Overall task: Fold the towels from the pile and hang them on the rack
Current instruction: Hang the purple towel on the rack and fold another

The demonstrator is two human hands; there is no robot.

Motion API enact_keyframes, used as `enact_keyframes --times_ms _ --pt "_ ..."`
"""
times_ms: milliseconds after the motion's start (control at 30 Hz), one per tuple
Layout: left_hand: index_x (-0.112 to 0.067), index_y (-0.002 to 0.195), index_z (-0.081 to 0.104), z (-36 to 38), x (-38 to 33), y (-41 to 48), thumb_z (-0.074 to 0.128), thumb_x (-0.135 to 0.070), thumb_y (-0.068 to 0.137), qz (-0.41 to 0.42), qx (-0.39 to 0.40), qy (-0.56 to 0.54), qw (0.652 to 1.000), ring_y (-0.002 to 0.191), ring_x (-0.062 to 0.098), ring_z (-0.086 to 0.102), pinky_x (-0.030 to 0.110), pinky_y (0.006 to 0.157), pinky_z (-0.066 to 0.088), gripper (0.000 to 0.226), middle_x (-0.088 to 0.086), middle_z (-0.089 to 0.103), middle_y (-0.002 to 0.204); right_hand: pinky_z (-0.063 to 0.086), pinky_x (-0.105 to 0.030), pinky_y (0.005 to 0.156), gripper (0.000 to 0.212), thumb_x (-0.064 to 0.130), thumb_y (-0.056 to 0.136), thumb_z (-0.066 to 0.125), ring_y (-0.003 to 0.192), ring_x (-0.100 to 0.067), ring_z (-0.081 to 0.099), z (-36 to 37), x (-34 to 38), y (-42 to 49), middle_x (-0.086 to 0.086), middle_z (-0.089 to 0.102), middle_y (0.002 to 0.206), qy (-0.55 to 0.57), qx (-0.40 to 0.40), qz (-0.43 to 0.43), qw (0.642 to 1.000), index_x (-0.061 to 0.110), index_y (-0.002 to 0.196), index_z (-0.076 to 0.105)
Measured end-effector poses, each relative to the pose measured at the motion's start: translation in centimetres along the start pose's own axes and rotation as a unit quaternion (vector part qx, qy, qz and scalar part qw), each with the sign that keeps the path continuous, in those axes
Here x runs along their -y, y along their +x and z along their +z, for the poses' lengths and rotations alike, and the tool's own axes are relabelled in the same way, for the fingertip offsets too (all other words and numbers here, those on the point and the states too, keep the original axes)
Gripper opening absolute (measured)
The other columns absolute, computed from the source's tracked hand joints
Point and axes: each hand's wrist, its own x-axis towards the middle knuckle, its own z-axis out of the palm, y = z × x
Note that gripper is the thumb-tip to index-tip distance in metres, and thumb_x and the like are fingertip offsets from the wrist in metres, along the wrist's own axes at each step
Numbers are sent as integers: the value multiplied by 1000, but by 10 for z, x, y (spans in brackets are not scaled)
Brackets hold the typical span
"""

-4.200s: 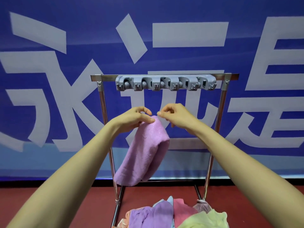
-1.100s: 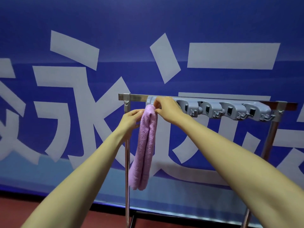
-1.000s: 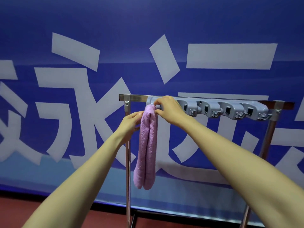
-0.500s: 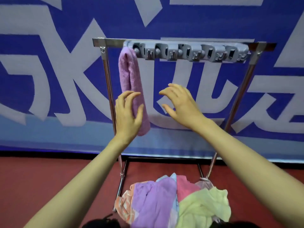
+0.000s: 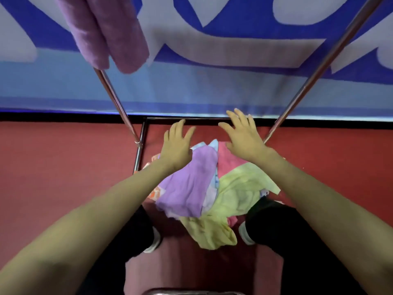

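Note:
A pile of towels lies on the red floor between my feet: a purple towel (image 5: 189, 184) on top at the left, a yellow-green towel (image 5: 236, 194) at the right, a pink towel (image 5: 228, 159) behind. My left hand (image 5: 177, 145) and my right hand (image 5: 242, 137) hover above the far part of the pile, fingers spread, holding nothing. A folded lilac towel (image 5: 110, 33) hangs down at the top left from the rack, whose top bar is out of view. The rack's metal legs (image 5: 116, 101) slant down on both sides.
The rack's right leg (image 5: 314, 71) and its dark base bar (image 5: 187, 118) frame the pile. Behind stands a blue banner with white characters (image 5: 212, 50). My black trouser legs and white shoes (image 5: 152, 243) flank the pile. A metal edge (image 5: 191, 291) shows at the bottom.
The lilac towel was hung on the rack and let go. My view has tipped down and both open hands have dropped from the rack to above the pile.

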Motion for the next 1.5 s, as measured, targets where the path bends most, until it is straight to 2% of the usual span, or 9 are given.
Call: enact_keyframes --times_ms 167,367,600,833,1000,1100,1233,1367,1500 --pt "-9 146 31 103 30 12 59 -13 87 -77 126 -48 988 135 36 29 42 102 33 66 21 22 149 15 -47 116 64 18 90 54 145 -31 8 114 -8 11 -16 16 155 41 149 41 987 16 148 28" --pt "-6 140 40 202 53 9 62 -19 87 -147 201 -135 959 132 37 34 45 105 37 59 19 38 140 33 -38 105 55 19 89 56 131 -30 31 213 0 20 -11 40 139 92 199 77 973 15 140 39" --pt "-14 148 33 254 47 13 67 -19 85 -114 197 -197 954 141 31 26 41 109 34 72 19 23 154 45 -39 90 39 34 92 59 115 -34 53 263 0 35 -18 62 117 226 133 245 933 2 114 61" --pt "-10 147 34 258 42 8 61 -19 92 -112 254 -222 935 144 23 23 28 113 25 62 14 21 157 42 -35 79 12 15 85 66 105 -31 52 271 8 41 -14 62 100 348 10 323 880 7 93 65" --pt "-1 134 51 214 37 22 59 -11 92 -156 210 -301 917 121 30 53 23 95 36 43 17 58 129 37 -33 63 17 4 86 62 71 -24 49 234 17 38 7 47 63 447 -51 294 843 14 81 49" --pt "-4 141 42 171 32 37 57 -5 92 -174 134 -336 916 122 29 52 27 98 39 51 15 53 134 47 -40 72 9 -1 85 57 77 -30 58 200 22 35 -3 60 73 448 -74 255 854 6 89 61" --pt "-3 138 47 104 19 44 54 -4 92 -49 84 -293 951 127 26 47 17 98 29 46 14 51 139 46 -36 81 25 -7 81 54 88 -28 62 142 28 22 -11 70 96 423 -99 132 891 6 95 71" --pt "-2 104 69 45 9 29 58 -14 89 101 91 -254 957 92 24 58 16 76 32 22 0 64 97 38 -14 76 20 -5 81 57 83 -8 55 74 22 2 -5 68 88 410 -123 2 904 6 89 72" --pt "-13 94 66 0 -2 3 69 -36 85 61 129 -266 953 79 13 51 27 74 39 26 1 65 85 40 -5 79 17 -3 84 59 84 0 55 20 19 -19 3 66 88 427 -171 -30 887 6 90 72"
